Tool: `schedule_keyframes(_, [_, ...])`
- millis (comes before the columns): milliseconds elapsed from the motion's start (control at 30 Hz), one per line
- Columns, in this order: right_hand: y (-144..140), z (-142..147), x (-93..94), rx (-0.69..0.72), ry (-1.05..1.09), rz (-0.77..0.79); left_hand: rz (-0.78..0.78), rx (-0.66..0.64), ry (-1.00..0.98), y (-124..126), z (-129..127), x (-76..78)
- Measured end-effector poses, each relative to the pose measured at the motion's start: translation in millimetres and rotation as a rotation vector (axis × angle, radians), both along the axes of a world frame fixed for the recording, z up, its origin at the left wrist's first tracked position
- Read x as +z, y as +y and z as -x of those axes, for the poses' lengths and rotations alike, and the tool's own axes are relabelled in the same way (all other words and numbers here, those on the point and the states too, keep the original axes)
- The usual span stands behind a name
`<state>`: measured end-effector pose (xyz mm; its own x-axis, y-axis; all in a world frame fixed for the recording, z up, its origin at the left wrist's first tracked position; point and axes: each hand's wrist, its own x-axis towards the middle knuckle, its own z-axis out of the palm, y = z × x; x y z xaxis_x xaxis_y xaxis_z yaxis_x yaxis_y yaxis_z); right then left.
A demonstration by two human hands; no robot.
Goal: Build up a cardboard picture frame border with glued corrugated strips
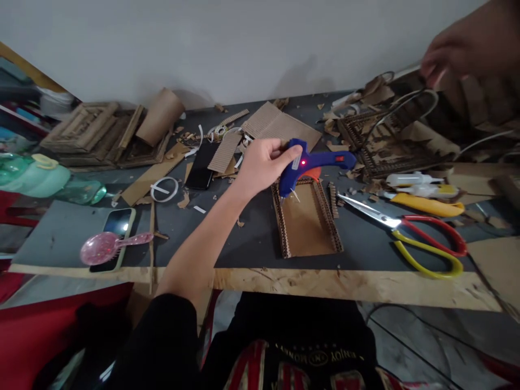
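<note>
My left hand [263, 161] grips a blue hot glue gun [312, 162] whose red light is on. The nozzle points down at the top left corner of a small cardboard tray with corrugated edges [307, 221] lying on the dark table top. My right hand [467, 51] is raised at the far right, blurred. Its fingers are pinched together just above a dark cable [400, 105] that loops over cardboard pieces.
Red and yellow scissors [422, 238], a yellow cutter [428, 205] and a glue bottle [410, 179] lie to the right. A black phone [202, 165], a tape ring [164, 189], a lit phone [117, 225] under a pink brush [106, 246], and stacked cardboard frames [97, 132] are on the left.
</note>
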<state>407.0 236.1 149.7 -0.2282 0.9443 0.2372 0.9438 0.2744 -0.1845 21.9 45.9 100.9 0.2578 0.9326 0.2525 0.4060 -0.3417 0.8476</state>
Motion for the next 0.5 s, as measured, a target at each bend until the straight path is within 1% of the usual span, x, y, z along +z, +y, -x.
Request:
schedule_keyframes(67, [-5.4, 7.5, -0.5, 0.009, -0.162, 0.129, -0.121, 0.053, 0.118, 9.7, 6.2, 7.4])
schedule_keyframes(100, [-8.7, 13.3, -0.1, 0.013, -0.267, 0.166, -0.174, 0.073, 0.178, 13.7, 9.5, 10.8])
schedule_keyframes(133, [-12.6, 20.0, 0.7, 0.027, -0.387, 0.174, -0.221, 0.087, 0.239, 16.9, 12.8, 13.8])
schedule_keyframes(167, [-17.5, 27.8, 1.9, 0.031, -0.472, 0.148, -0.261, 0.094, 0.299, 19.0, 15.7, 16.4])
schedule_keyframes(233, [-30.2, 45.9, 5.4, -0.003, -0.557, 0.057, -0.329, 0.092, 0.412, 19.6, 19.5, 20.4])
schedule_keyframes(300, [-45.2, 67.7, 10.0, -0.1, -0.552, -0.002, -0.382, 0.08, 0.509, 15.1, 19.2, 22.5])
schedule_keyframes(400, [-64.2, 104.0, 16.1, -0.185, -0.427, 0.058, -0.447, 0.052, 0.62, 2.0, 12.2, 22.3])
schedule_keyframes(500, [-72.1, 135.2, 19.3, -0.18, -0.364, 0.084, -0.517, 0.022, 0.681, -9.6, 4.8, 18.5])
